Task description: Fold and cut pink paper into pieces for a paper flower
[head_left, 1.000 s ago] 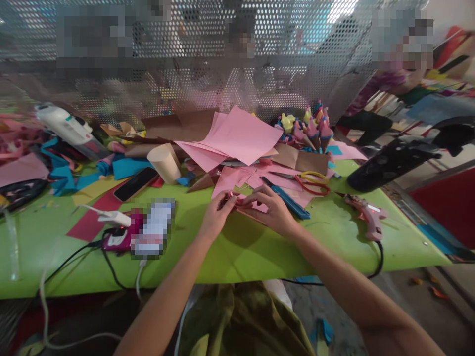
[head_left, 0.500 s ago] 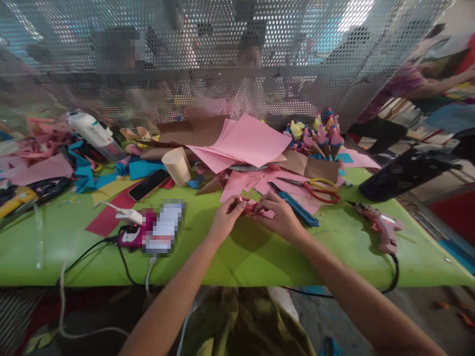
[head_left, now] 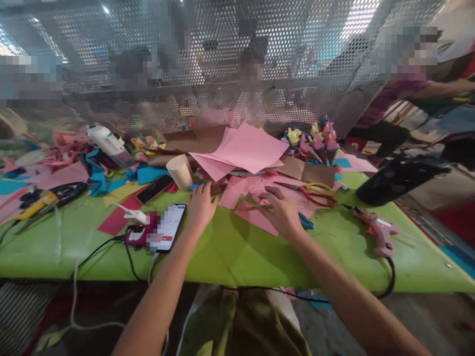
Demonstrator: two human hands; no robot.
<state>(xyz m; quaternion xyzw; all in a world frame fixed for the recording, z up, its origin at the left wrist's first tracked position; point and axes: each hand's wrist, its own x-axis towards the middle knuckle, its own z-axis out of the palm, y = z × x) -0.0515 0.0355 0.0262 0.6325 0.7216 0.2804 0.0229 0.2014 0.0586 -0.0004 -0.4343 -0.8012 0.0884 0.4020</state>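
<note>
My left hand [head_left: 201,205] lies just right of a beige cardboard tube [head_left: 180,171], its fingertips close to a brown paper scrap [head_left: 219,187]. Its fingers look apart, with nothing visible in them. My right hand [head_left: 281,210] rests over a pink paper piece [head_left: 255,216] with its fingers spread; whether they press on it I cannot make out. Partly under this hand is a blue cutter-like tool [head_left: 306,222]. Scissors with red and yellow handles [head_left: 319,194] lie beyond it, on pink scraps. Behind both hands is a stack of pink sheets [head_left: 247,148].
A pink glue gun [head_left: 380,230] and a black bottle [head_left: 399,180] lie at the right of the green table [head_left: 230,257]. Left are a lit phone [head_left: 172,227], a white charger [head_left: 135,216] and a dark phone [head_left: 154,189]. Paper cones [head_left: 317,138] stand behind. Another person [head_left: 404,94] is at right.
Both hands have moved apart. The small pink folded paper they held together is no longer between them; a pink piece now lies under my right hand. My left hand has gone left toward the tube.
</note>
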